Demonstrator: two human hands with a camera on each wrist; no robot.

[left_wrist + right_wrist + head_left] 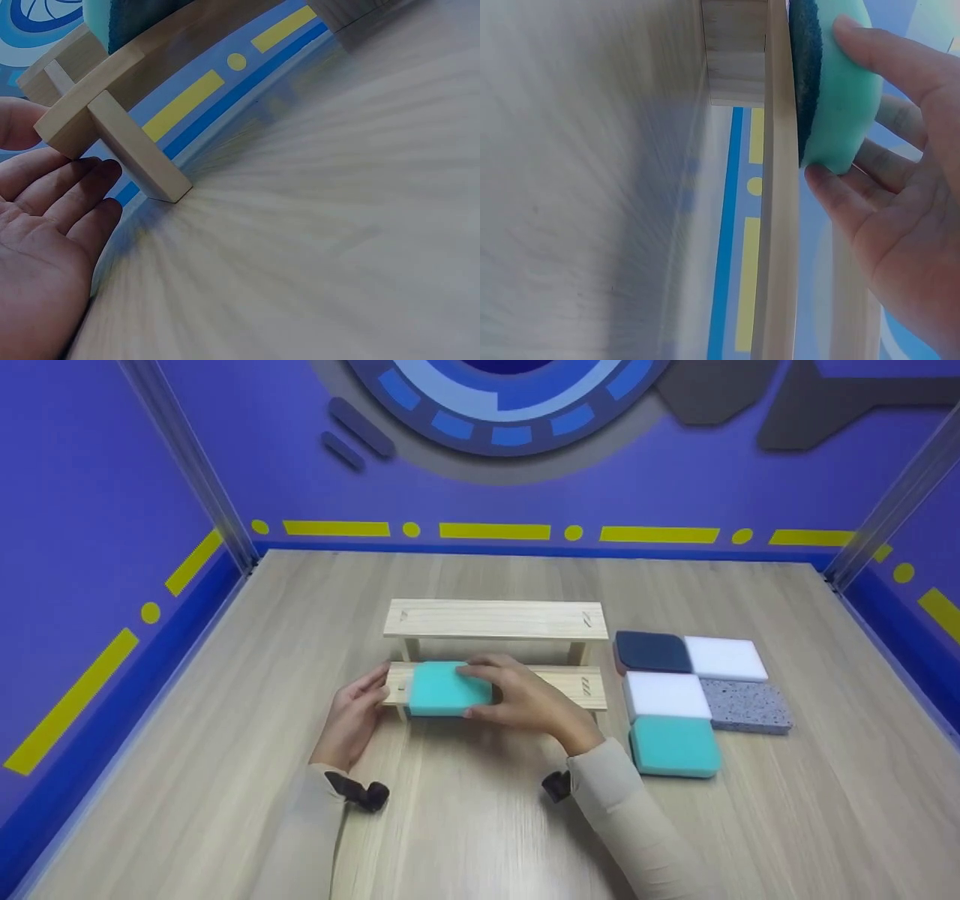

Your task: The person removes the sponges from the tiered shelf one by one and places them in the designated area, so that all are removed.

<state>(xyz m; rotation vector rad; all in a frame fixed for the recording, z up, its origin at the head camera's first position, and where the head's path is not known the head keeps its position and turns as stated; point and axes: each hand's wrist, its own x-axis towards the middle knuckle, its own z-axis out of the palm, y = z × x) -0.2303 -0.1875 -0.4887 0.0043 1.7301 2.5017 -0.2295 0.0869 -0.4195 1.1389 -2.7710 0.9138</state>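
Note:
In the head view my right hand (517,694) pinches a turquoise sponge (442,690) between thumb and fingers. The sponge lies flat toward the left end of the front plank (547,681) of a wooden stand. From the right wrist, its dark scouring side (807,82) faces down against the wood, with fingertips on the turquoise foam. My left hand (352,716) holds that plank's left end. Seen from the left wrist, one digit meets the top corner of the plank end (64,131), while the other fingers (90,184) lie below it, near a leg (139,150).
A higher rear plank (495,619) runs behind the front one. Right of the stand lie a dark sponge (652,651), two white sponges (726,658), a speckled grey block (746,706) and another turquoise sponge (675,745). Blue walls (495,502) bound the wooden table (480,825).

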